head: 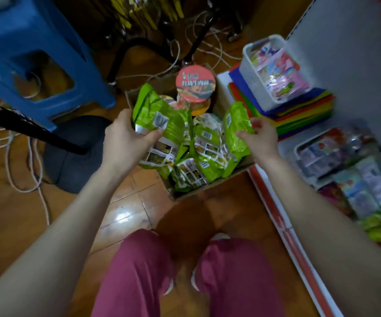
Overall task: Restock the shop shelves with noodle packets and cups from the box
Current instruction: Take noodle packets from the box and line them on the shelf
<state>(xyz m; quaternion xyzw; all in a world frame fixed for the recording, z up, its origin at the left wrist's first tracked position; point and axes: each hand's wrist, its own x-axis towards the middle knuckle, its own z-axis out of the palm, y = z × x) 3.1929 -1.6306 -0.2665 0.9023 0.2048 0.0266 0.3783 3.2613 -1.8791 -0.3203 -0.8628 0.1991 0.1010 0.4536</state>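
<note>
- noodle packets (162, 124): thin plastic film, glossy, crinkled
- cup (195, 82): lid flat and matt, paper or foil, can't tell; side wrap shiny
- box (207, 187): brown cardboard, matt, slightly rough
- floor (121, 202): wood-look tiles, glossy, bright glare patch
- stool (36, 42): blue plastic, smooth, faint sheen
- basket (253, 74): white plastic, perforated walls, matt
- coloured sheets (303, 115) under basket: soft, matt, cloth or felt
- shelf (356, 65): painted metal, pale grey, smooth
- trousers (139, 271): pink cloth, matt

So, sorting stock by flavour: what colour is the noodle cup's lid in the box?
The lid is red with a food picture; head view shows it.
</note>
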